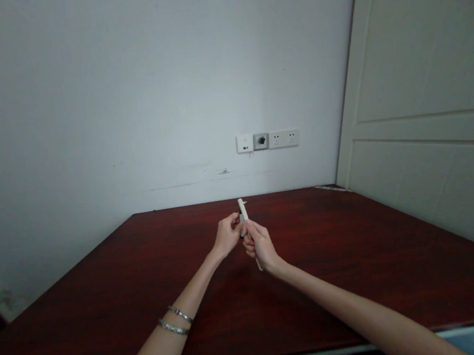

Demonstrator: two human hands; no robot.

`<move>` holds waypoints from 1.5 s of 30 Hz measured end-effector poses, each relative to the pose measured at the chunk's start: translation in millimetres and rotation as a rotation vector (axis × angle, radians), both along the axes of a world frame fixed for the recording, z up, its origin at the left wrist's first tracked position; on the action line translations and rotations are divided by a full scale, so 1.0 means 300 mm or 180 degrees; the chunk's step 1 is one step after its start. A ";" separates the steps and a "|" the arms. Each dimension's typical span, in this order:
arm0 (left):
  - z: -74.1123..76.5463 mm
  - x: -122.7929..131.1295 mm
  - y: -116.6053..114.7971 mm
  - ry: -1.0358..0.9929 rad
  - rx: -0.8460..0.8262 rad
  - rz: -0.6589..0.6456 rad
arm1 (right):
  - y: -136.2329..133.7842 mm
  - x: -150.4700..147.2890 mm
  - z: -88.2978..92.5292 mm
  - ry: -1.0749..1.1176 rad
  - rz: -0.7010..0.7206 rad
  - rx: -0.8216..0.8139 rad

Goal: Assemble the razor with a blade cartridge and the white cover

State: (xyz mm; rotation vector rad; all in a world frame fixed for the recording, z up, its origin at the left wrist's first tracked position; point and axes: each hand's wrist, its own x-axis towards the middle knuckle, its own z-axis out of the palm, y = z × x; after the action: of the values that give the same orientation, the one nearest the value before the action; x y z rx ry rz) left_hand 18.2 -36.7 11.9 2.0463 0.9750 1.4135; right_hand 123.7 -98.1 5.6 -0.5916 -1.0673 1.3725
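A slim white rod-shaped thing (241, 207) stands tilted above the table, its top leaning slightly left. My right hand (261, 244) is closed around its middle, and the lower end sticks out beneath the fist. At the rod's left side is a small grey and black piece (242, 226). My left hand (227, 234) pinches this piece between thumb and fingers. Whether the piece is joined to the rod, I cannot tell. A tiny bit juts out to the right near the rod's top. Both hands are close together, almost touching.
Beneath the hands spreads a dark red wooden table (154, 281). Behind it rises a white wall with a row of sockets (283, 139). A pale panelled door or cabinet (437, 174) borders the right side. A thin flat strip (332, 189) lies at the far right corner.
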 end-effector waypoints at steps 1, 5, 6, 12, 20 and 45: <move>0.000 0.000 0.000 -0.0025 -0.0036 -0.0011 | -0.001 0.000 -0.003 -0.0056 0.0051 -0.0035; 0.004 0.000 -0.001 -0.0040 -0.0057 -0.0060 | -0.002 0.002 -0.002 0.0001 0.0043 0.0011; 0.004 -0.001 -0.002 0.0003 -0.0009 -0.0044 | -0.001 0.003 0.002 0.0066 -0.0015 0.0046; -0.007 -0.004 0.006 0.0043 0.0016 -0.0003 | -0.007 0.002 0.006 -0.0039 0.0096 -0.0072; 0.004 -0.005 -0.006 0.0201 0.0129 0.0090 | 0.011 0.025 0.022 -0.0029 0.0123 0.0015; -0.020 -0.029 0.005 0.0321 0.0141 0.0257 | 0.013 0.262 0.225 -0.2877 -0.0715 0.1867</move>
State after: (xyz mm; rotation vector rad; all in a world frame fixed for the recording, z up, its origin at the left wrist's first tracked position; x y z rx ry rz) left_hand 9.6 -35.3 6.0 2.1507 1.0882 1.3954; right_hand 202.1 -94.3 72.9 -0.8718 -1.9560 0.5004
